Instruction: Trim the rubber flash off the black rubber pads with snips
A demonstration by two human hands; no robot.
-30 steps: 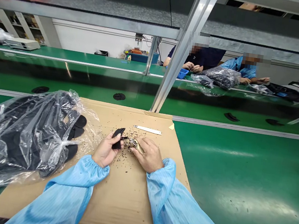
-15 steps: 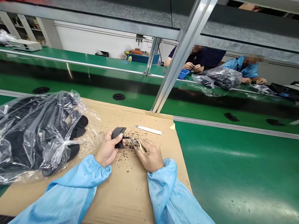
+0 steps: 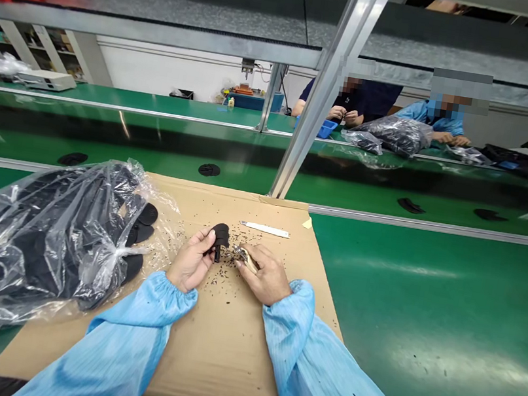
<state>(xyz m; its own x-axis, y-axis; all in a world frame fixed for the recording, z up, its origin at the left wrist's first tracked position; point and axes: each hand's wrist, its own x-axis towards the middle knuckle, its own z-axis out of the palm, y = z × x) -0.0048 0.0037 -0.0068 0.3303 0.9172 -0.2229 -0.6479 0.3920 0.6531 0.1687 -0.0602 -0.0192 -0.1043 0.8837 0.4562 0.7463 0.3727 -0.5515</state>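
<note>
Near the middle of the brown cardboard sheet (image 3: 230, 358), my left hand (image 3: 192, 260) pinches a black curved part (image 3: 221, 234), a narrow piece of it pointing down. Just to the right, my right hand (image 3: 265, 274) is closed round small cutting pliers (image 3: 247, 260) with light-coloured handles. Their metal jaws point left at the black part, with a small gap between. Small black scraps (image 3: 219, 275) lie scattered beneath both hands. Beyond them rests a slim white tool (image 3: 266, 229), like a knife or tweezers.
A clear plastic bag (image 3: 40, 237) of black parts covers the left side. A metal post (image 3: 330, 89) rises behind the cardboard. Several black pieces, one (image 3: 209, 169) in the centre, lie on the green belt beyond. Two people work across it beside a blue bin (image 3: 326, 128).
My left hand has turned the black part, so its narrow piece now points down instead of towards the pliers. My right hand has barely moved.
</note>
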